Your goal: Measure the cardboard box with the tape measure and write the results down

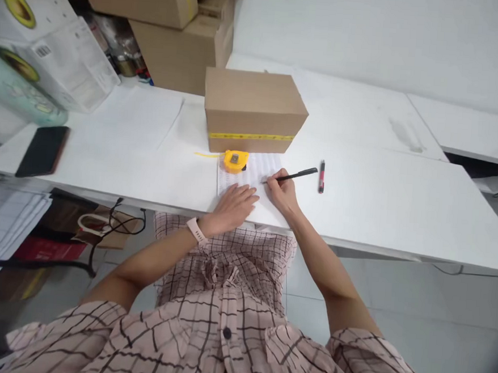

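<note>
My right hand is closed round a black pen, its tip at a printed sheet of paper. Flat on the sheet's lower left part lies my left hand, fingers stretched out. A yellow tape measure rests on the sheet's upper left, a short length of its blade out to the left. Just behind stands a closed brown cardboard box with a yellow tape strip along its front. The box and tape measure cover part of the sheet.
A red and black pen lies right of my hand on the white table. At the left are a dark phone, a mint-green bottle and white cartons. Larger cardboard boxes are stacked at the back.
</note>
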A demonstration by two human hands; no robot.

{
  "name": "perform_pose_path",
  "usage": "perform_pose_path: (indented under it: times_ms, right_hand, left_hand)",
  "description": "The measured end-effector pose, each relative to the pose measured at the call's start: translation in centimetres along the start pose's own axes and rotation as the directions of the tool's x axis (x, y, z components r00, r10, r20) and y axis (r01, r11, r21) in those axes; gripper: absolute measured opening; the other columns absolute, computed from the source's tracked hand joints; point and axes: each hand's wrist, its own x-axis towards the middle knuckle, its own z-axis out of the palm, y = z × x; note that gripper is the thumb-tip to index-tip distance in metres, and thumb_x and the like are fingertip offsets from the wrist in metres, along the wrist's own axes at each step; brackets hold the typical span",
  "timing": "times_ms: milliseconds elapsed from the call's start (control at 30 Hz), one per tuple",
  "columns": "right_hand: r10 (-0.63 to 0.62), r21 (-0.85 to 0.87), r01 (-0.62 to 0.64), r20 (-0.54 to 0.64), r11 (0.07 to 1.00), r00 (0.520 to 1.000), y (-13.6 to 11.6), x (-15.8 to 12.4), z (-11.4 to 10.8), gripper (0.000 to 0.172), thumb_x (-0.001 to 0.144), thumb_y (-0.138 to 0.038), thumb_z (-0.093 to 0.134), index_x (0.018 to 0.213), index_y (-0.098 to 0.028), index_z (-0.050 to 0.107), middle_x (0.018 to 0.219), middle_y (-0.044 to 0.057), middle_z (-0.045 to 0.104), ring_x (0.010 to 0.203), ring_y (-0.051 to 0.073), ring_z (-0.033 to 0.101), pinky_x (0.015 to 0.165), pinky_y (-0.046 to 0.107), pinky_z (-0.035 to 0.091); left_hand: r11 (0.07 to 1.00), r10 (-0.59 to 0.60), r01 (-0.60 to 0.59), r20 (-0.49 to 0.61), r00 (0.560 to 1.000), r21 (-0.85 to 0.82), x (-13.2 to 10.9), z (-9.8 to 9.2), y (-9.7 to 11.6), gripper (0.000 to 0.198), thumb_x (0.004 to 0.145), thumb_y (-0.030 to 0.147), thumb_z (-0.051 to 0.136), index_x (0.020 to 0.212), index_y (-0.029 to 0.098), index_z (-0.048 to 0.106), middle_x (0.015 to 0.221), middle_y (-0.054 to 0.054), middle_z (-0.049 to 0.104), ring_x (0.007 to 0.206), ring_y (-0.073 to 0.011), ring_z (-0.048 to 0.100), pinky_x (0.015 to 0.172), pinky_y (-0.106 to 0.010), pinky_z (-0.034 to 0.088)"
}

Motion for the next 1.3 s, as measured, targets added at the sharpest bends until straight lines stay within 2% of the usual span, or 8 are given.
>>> perform_pose_path:
  times_ms: [67, 133, 233, 300, 400, 467, 1000, 1300]
  right_hand:
    - [-0.038, -0.027, 0.039, 0.021, 0.999, 0.999, 0.0, 0.0, -0.2, 0.016, 0.084, -0.027, 0.061, 0.074, -0.022, 0.049, 0.064, -0.006, 0.047, 0.061, 0.011, 0.045, 0.061, 0.028, 0.036]
    - [-0.046, -0.027, 0.048, 0.056, 0.998, 0.997, -0.1, 0.0, -0.3, 0.015, 0.086, -0.03, 0.061, 0.077, -0.022, 0.052, 0.07, -0.004, 0.052, 0.067, 0.012, 0.049, 0.064, 0.029, 0.04]
    - [-0.009, -0.01, 0.009, 0.086, 1.0, 0.996, -0.1, 0.0, -0.3, 0.019, 0.087, -0.036, 0.064, 0.082, -0.021, 0.054, 0.078, -0.001, 0.06, 0.072, 0.014, 0.056, 0.067, 0.03, 0.044]
    - [0.01, -0.024, -0.008, 0.08, 1.0, 0.997, -0.2, 0.0, -0.2, 0.022, 0.087, -0.038, 0.066, 0.08, -0.022, 0.053, 0.073, -0.002, 0.059, 0.066, 0.013, 0.053, 0.062, 0.03, 0.042]
    - [0.003, -0.071, 0.001, 0.056, 0.997, 0.998, -0.3, 0.1, -0.1, 0.024, 0.088, -0.034, 0.064, 0.073, -0.023, 0.048, 0.062, -0.006, 0.046, 0.056, 0.011, 0.041, 0.055, 0.028, 0.033]
    - [-0.005, -0.095, 0.011, 0.061, 0.995, 0.998, -0.6, 0.0, -0.1, 0.024, 0.088, -0.03, 0.062, 0.072, -0.023, 0.045, 0.061, -0.006, 0.041, 0.056, 0.011, 0.038, 0.054, 0.028, 0.031]
    - [0.064, -0.179, -0.052, 0.063, 0.983, 0.996, -0.9, -0.3, 0.0, 0.026, 0.088, -0.028, 0.061, 0.071, -0.024, 0.042, 0.059, -0.007, 0.041, 0.054, 0.01, 0.037, 0.051, 0.027, 0.031]
    - [0.08, -0.232, -0.062, 0.069, 0.971, 0.994, -1.3, -0.3, 0.2, 0.024, 0.087, -0.028, 0.062, 0.072, -0.024, 0.043, 0.06, -0.006, 0.043, 0.055, 0.011, 0.038, 0.052, 0.028, 0.033]
  left_hand:
    - [0.999, -0.031, 0.031, -0.005, 1.0, -0.015, -0.3, 0.1, 0.5, 0.043, 0.101, 0.04, 0.05, 0.135, 0.015, 0.059, 0.147, -0.012, 0.055, 0.137, -0.03, 0.046, 0.118, -0.053, 0.03]
    - [0.999, -0.022, 0.022, 0.021, 1.0, -0.027, -0.5, 0.1, 0.7, 0.063, 0.096, 0.059, 0.053, 0.141, 0.014, 0.053, 0.151, -0.013, 0.051, 0.139, -0.0332, 0.043, 0.119, -0.056, 0.027]
    - [1.0, 0.016, -0.015, 0.053, 0.998, -0.015, -0.6, 0.0, 0.7, 0.082, 0.089, 0.072, 0.052, 0.146, 0.013, 0.047, 0.156, -0.014, 0.046, 0.142, -0.0372, 0.038, 0.12, -0.06, 0.023]
    - [0.999, 0.031, -0.031, 0.055, 0.998, 0.007, -0.5, 0.0, 0.6, 0.082, 0.09, 0.073, 0.05, 0.147, 0.013, 0.046, 0.157, -0.014, 0.044, 0.143, -0.0379, 0.037, 0.12, -0.061, 0.021]
    - [0.999, 0.035, -0.036, 0.062, 0.997, 0.021, -0.4, 0.0, 0.5, 0.077, 0.094, 0.069, 0.047, 0.146, 0.013, 0.047, 0.157, -0.014, 0.044, 0.142, -0.0378, 0.037, 0.12, -0.061, 0.021]
    - [0.999, 0.03, -0.031, 0.068, 0.997, 0.008, -0.4, -0.1, 0.5, 0.076, 0.094, 0.069, 0.047, 0.146, 0.013, 0.047, 0.157, -0.014, 0.044, 0.142, -0.0375, 0.037, 0.12, -0.061, 0.022]
    - [0.998, 0.024, -0.021, 0.053, 0.998, -0.054, -0.3, -0.2, 0.3, 0.076, 0.094, 0.071, 0.044, 0.144, 0.014, 0.048, 0.153, -0.013, 0.049, 0.139, -0.0366, 0.04, 0.119, -0.06, 0.024]
    - [0.998, 0.02, -0.017, 0.055, 0.998, -0.062, -0.3, 0.0, 0.3, 0.076, 0.095, 0.07, 0.041, 0.147, 0.015, 0.045, 0.154, -0.013, 0.047, 0.141, -0.0364, 0.038, 0.121, -0.061, 0.02]
